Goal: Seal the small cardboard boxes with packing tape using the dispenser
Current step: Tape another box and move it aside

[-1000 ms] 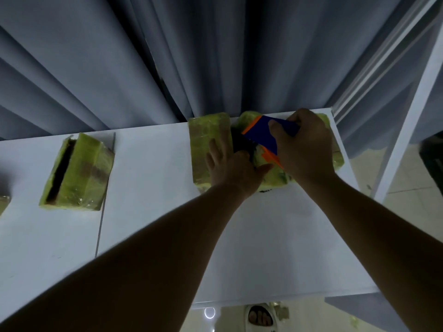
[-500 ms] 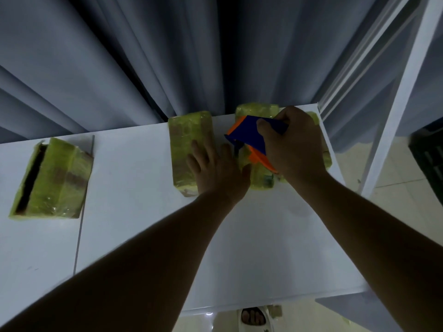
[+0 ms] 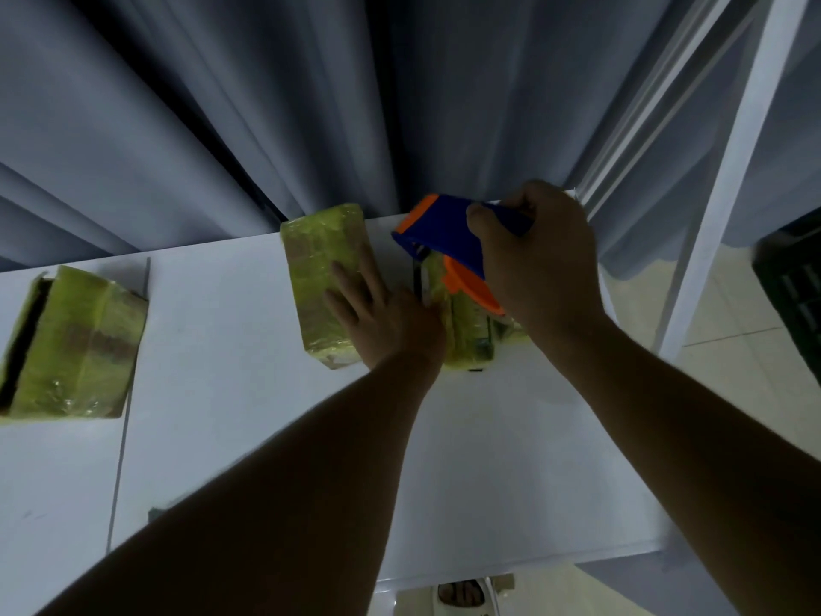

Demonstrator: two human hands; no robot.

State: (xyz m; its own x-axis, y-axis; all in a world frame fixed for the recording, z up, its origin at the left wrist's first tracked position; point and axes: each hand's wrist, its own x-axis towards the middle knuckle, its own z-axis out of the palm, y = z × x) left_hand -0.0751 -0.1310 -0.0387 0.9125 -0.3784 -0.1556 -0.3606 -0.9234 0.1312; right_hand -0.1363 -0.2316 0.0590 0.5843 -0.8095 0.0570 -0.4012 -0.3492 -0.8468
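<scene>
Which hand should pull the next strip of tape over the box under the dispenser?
Right, probably. The right hand already grips the blue and orange tape dispenser directly above that box. The left hand lies flat, fingers spread on the neighbouring box, so it suits steadying.

Two bare forearms are showing, entering from the bottom of the frame and running up toward the centre; neither is wearing a sleeve, watch, band or glove. The left hand (image 3: 386, 317) is showing its back, with no ring visible on the fingers. The right hand (image 3: 542, 260), right of centre, is likewise showing bare knuckles and wrist. At the bottom edge, just right of centre, toes are showing in a light-coloured open sandal (image 3: 462, 594).
</scene>
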